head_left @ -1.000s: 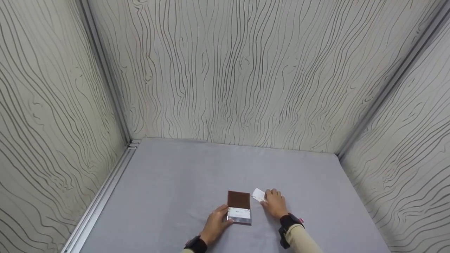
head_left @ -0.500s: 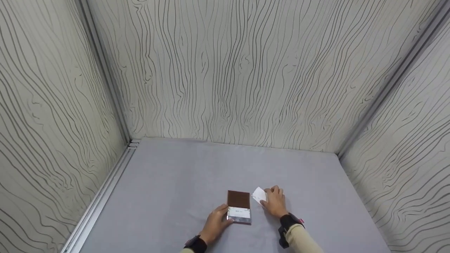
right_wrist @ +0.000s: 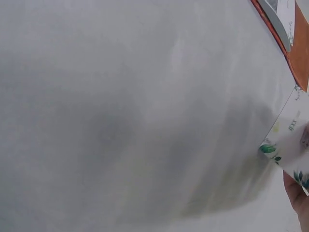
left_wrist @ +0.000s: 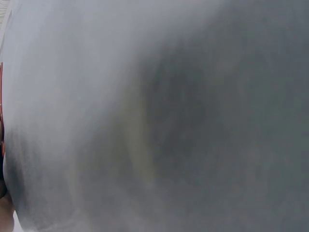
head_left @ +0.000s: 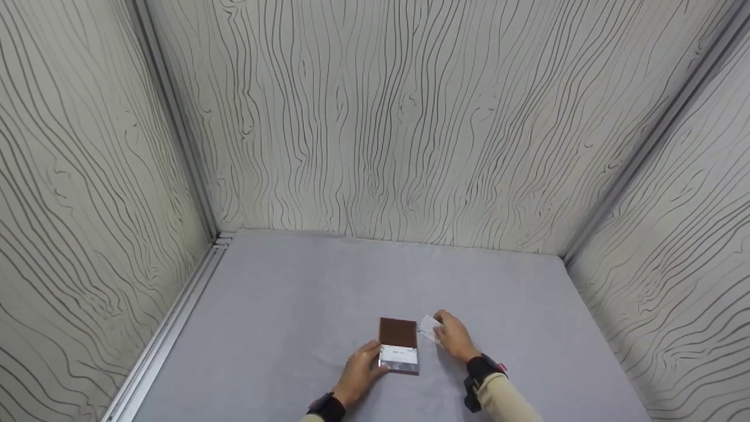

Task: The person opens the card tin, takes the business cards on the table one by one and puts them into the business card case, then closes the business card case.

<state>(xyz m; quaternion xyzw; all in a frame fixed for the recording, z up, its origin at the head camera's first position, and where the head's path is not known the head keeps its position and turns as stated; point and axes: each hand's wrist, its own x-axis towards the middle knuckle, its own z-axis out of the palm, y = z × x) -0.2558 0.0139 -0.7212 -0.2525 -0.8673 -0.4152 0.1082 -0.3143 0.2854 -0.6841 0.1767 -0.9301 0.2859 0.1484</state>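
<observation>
On the cloth lies a brown business card holder (head_left: 398, 332), unfolded, its cover away from the person. A printed white card (head_left: 398, 354) sits in its near half, behind a clear pocket. My left hand (head_left: 356, 370) holds the holder by its left side, thumb at the near corner. Just right of the cover, my right hand (head_left: 456, 340) pinches a white business card (head_left: 429, 329). Seen from the right wrist, this card (right_wrist: 285, 137) bears green leaves and small print, and its corner reaches the holder's brown edge (right_wrist: 300, 58). A sliver of holder shows in the left wrist view.
A grey-lilac cloth (head_left: 293, 293) covers the table. Wood-grain patterned panels (head_left: 375, 117) stand behind it and on both sides. A metal rail (head_left: 167, 328) runs along the left edge. Both wrists wear black straps (head_left: 483, 370).
The right hand has turned its fingers around the card, and the card has changed its tilt, staying beside the holder. The left hand and the holder have kept their place.
</observation>
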